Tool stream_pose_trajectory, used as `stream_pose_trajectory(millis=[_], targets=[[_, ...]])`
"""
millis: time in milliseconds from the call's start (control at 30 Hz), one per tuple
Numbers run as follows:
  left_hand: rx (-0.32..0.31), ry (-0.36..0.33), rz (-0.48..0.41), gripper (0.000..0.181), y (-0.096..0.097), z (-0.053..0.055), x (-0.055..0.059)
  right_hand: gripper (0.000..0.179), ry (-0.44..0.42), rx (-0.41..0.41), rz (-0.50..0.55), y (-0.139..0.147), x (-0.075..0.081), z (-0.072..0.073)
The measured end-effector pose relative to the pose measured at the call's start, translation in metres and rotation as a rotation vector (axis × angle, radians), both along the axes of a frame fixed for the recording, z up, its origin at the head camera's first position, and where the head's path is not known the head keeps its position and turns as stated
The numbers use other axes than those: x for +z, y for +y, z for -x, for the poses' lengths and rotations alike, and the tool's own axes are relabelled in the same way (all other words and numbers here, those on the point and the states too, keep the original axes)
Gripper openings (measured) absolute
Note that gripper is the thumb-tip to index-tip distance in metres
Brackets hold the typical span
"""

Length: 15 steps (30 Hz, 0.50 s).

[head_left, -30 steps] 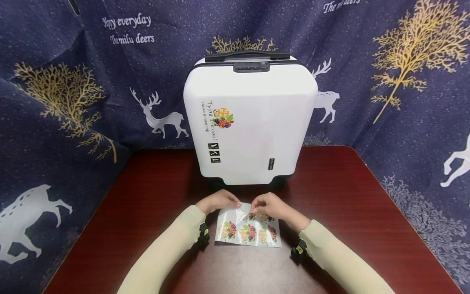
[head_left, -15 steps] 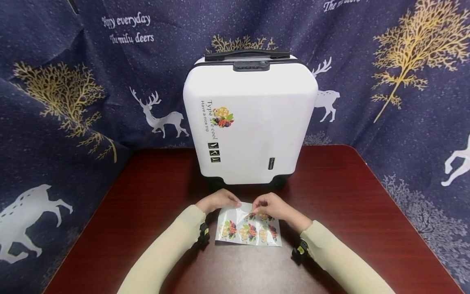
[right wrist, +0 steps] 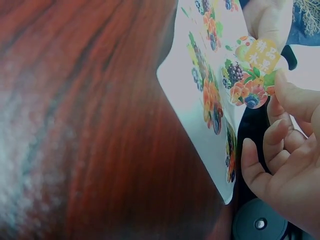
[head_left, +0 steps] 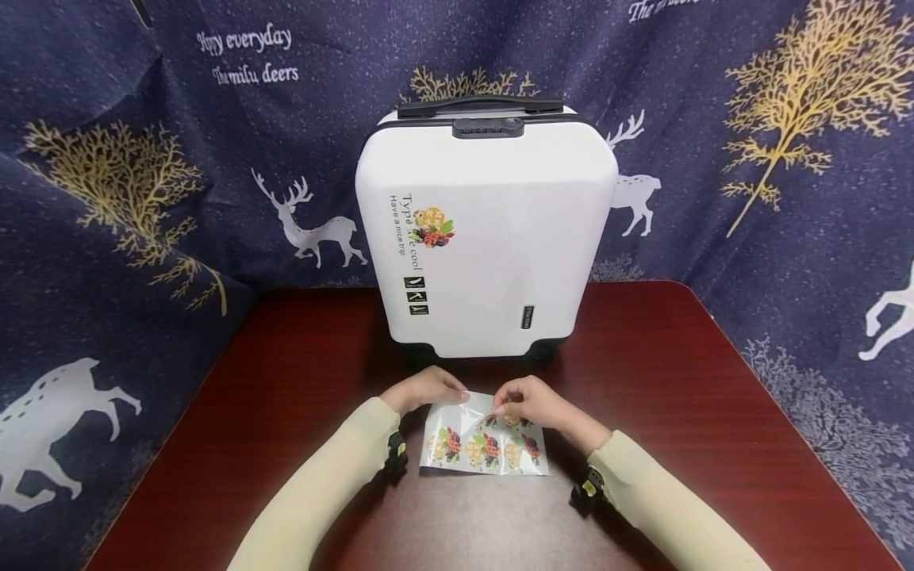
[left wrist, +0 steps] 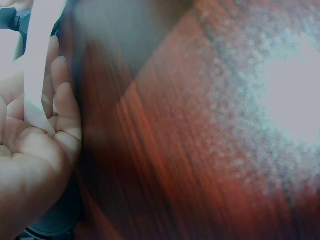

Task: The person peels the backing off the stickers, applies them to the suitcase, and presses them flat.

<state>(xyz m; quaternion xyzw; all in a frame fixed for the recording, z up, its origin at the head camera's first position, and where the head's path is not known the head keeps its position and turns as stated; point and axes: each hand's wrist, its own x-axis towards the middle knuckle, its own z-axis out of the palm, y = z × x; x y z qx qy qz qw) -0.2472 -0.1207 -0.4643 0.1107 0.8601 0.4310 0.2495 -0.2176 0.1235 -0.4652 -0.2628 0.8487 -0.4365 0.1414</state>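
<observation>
A white sticker sheet (head_left: 446, 415) printed with fruit pictures is held up at a tilt over the table. My left hand (head_left: 427, 388) grips its upper left edge; in the left wrist view the sheet (left wrist: 35, 75) appears edge-on against the curled fingers. With thumb and fingers, my right hand (head_left: 530, 401) pinches one fruit sticker (right wrist: 252, 75) near the top middle. That sticker stands away from the sheet in the right wrist view, its inner side still against it. Several other stickers (right wrist: 212, 105) lie flat on the sheet, and its upper left part is bare.
A white suitcase (head_left: 493, 262) stands upright just behind the hands, with one fruit sticker (head_left: 433, 228) on its upper left front. The dark red table (head_left: 643, 365) reaches back to a blue curtain (head_left: 300, 127) with deer and trees.
My right hand has shifted very slightly right and up, drawing the pinched sticker a bit further from the sheet. The left hand has stayed in place.
</observation>
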Motion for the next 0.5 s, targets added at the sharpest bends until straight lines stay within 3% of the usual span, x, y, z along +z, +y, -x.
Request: stream_pose_trajectory(millis=[500], targets=[[0.015, -0.006, 0.002, 0.028, 0.0005, 0.0, -0.0004, 0.01, 0.006, -0.02, 0.022, 0.0034, -0.0027, -0.0013]])
